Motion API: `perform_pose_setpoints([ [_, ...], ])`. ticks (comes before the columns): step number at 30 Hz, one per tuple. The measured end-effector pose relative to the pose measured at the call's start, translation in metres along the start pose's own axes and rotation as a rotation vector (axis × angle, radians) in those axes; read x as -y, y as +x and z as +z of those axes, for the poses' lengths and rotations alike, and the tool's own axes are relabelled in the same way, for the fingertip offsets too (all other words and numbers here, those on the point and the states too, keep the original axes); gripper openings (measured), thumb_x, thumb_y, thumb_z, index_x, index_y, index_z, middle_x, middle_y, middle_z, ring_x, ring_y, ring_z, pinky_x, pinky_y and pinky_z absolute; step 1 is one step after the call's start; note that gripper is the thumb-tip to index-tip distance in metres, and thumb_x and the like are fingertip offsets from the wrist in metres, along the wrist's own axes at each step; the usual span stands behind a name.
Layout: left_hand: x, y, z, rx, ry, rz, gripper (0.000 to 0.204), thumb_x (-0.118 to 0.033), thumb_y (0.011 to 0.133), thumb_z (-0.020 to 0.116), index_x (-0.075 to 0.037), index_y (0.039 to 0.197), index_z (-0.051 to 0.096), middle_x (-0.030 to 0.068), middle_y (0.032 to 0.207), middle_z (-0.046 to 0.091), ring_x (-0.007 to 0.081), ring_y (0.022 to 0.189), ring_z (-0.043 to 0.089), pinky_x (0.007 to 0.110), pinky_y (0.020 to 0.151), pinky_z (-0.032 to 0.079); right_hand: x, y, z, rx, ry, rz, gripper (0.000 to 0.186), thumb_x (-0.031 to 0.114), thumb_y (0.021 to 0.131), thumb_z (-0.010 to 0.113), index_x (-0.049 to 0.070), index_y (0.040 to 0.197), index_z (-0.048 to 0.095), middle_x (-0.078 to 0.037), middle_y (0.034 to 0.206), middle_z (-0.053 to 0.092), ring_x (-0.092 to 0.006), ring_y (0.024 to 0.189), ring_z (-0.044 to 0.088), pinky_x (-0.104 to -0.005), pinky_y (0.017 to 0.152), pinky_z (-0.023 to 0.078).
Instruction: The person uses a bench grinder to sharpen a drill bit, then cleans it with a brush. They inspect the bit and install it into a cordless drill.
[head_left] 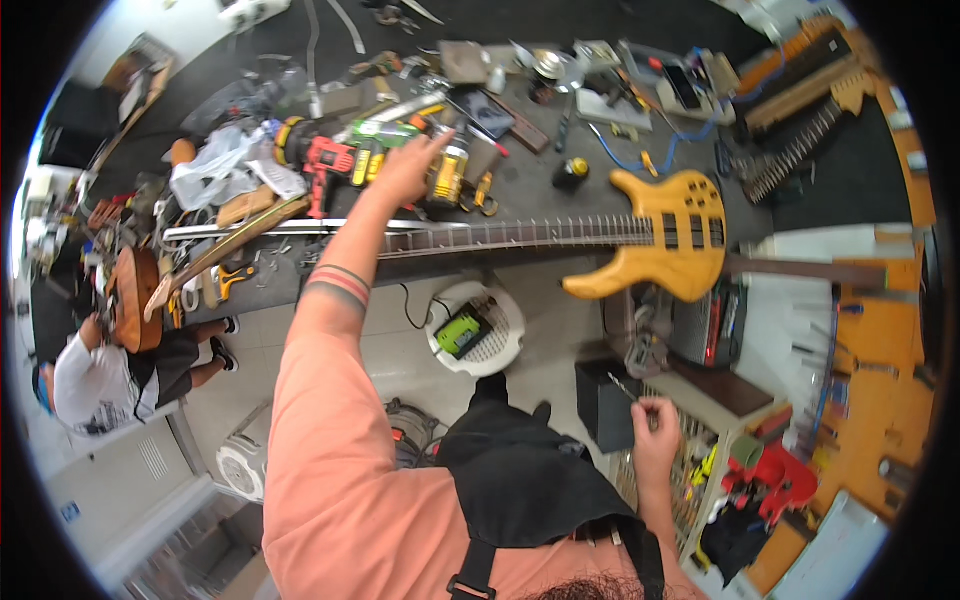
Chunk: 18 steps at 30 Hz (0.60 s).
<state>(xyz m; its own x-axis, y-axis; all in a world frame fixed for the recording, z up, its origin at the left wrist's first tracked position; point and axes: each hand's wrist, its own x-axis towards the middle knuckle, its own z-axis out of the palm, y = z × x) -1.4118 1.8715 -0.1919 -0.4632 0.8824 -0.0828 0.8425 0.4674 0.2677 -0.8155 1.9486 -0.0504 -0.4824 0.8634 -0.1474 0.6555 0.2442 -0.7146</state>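
My left arm stretches across the dark workbench [540, 190]. My left hand [408, 168] is over the cluttered tools, a little blurred, its fingers extended, and nothing shows in its grip. Beside it are a yellow and black power tool [450, 172], a green tool [385, 132] and a red cordless drill [328, 165]. My right hand [657, 432], low on the right, pinches a thin metal rod [622, 387] resembling a drill bit, pointing up and left. An electric bass with a pale wooden body [650, 235] lies along the bench's near edge, its neck partly behind my left forearm.
A green tool [463, 330] sits on a round white stool [505, 345] below the bench. Beside my right hand stand a black box [600, 405] and a drawer cabinet [705, 430]. At far left, another person [100, 375] holds a brown guitar [135, 300].
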Motion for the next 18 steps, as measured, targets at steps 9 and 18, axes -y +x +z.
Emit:
perform_pose_setpoints([
  [9, 0.016, -0.020, 0.026, 0.017, 0.070, -0.112, 0.109, 0.013, 0.074, 0.064, -0.031, 0.167, 0.028, 0.0158, 0.149, 0.052, 0.0372, 0.141, 0.050, 0.059, 0.109, 0.044, 0.081, 0.026, -0.014, 0.016, 0.125, -0.203, 0.016, 0.000, 0.087, 0.079, -0.001, 0.098, 0.067, -0.010, 0.094, 0.067, -0.0230, 0.089, 0.065, -0.0332, 0.084, 0.051],
  [18, -0.095, -0.122, -0.085, -0.434, -0.135, 0.043, 0.078, 0.000, 0.081, 0.065, -0.018, 0.155, 0.051, 0.0150, 0.145, 0.054, 0.0367, 0.137, 0.051, 0.047, 0.115, 0.040, 0.076, 0.005, -0.047, 0.114, 0.363, -0.350, 0.015, -0.001, 0.091, 0.076, 0.000, 0.102, 0.067, -0.010, 0.099, 0.067, -0.0229, 0.091, 0.065, -0.0330, 0.084, 0.052],
])
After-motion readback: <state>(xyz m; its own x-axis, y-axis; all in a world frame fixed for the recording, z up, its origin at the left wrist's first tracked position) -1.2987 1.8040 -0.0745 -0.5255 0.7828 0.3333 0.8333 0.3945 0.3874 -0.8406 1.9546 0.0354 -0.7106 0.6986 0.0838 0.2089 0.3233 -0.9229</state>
